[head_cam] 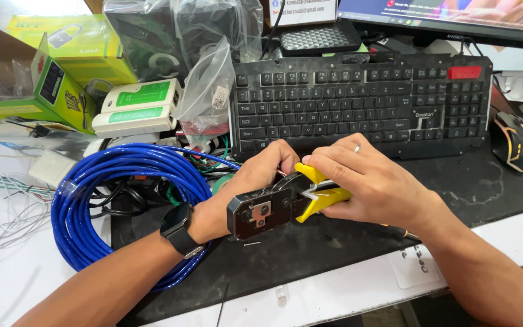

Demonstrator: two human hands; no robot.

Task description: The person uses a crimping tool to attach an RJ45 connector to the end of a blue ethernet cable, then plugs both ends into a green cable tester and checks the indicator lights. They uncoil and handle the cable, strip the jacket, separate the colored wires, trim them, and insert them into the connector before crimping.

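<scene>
Head view, starting at your far left: an open green and yellow cardboard box point(62, 91) stands at the desk's edge, its inside hidden from you, with a second yellow-green box point(80, 42) picturing a padlock behind it. Just right of them lie two white cable tester units with green faces point(137, 106). Below these, a coil of blue network cable point(116, 200) rests on the black mat point(473, 181), and your left wrist, wearing a black smartwatch point(178, 225), crosses over the coil. Above, clear plastic bags point(207, 85) hold small parts you cannot make out.

Your left hand point(246, 188) is closed around the black head of a crimping tool point(276, 203), fingers curled at its top. Your right hand point(370, 181), ring on one finger, squeezes the tool's yellow handles. The tool sits between both hands, just above the mat, in front of the black keyboard point(361, 103). At far right lies a black and orange mouse point(517, 142).
</scene>
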